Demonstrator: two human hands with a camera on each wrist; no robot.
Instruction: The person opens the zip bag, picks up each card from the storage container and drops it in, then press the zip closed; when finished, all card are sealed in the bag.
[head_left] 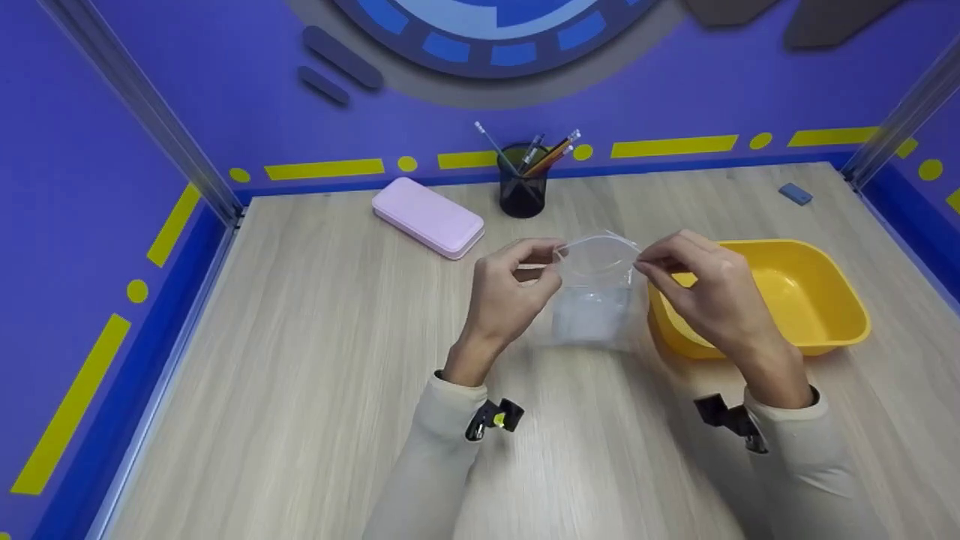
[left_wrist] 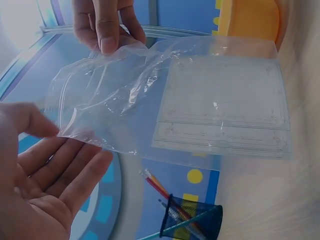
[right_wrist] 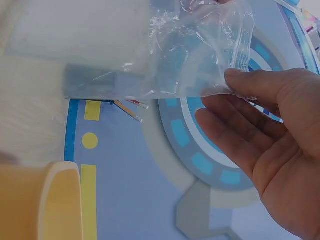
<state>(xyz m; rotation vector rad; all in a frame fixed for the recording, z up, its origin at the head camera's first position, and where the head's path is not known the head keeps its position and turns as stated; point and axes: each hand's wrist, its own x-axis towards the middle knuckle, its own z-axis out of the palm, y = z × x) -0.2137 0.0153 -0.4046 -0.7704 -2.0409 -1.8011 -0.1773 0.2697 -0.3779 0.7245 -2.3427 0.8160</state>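
Observation:
A clear zip bag [head_left: 592, 300] hangs above the table between both hands, its zip edge uppermost and bowed apart. Inside its lower part lies a flat whitish rectangular sheet or packet [left_wrist: 225, 95]; its exact kind cannot be told. My left hand [head_left: 514, 289] pinches the left end of the top edge between thumb and fingers. At the opposite end, my right hand [head_left: 709, 289] pinches the edge in the same way, thumb on one side [right_wrist: 260, 130]. The right hand is in front of the rim of a yellow basin [head_left: 817, 300].
A pink case [head_left: 427, 217] lies at the back left of the wooden table. Behind the bag stands a black mesh cup [head_left: 523, 195] of pencils and pens. A small blue eraser-like block [head_left: 795, 194] sits at the back right. Purple walls enclose the table.

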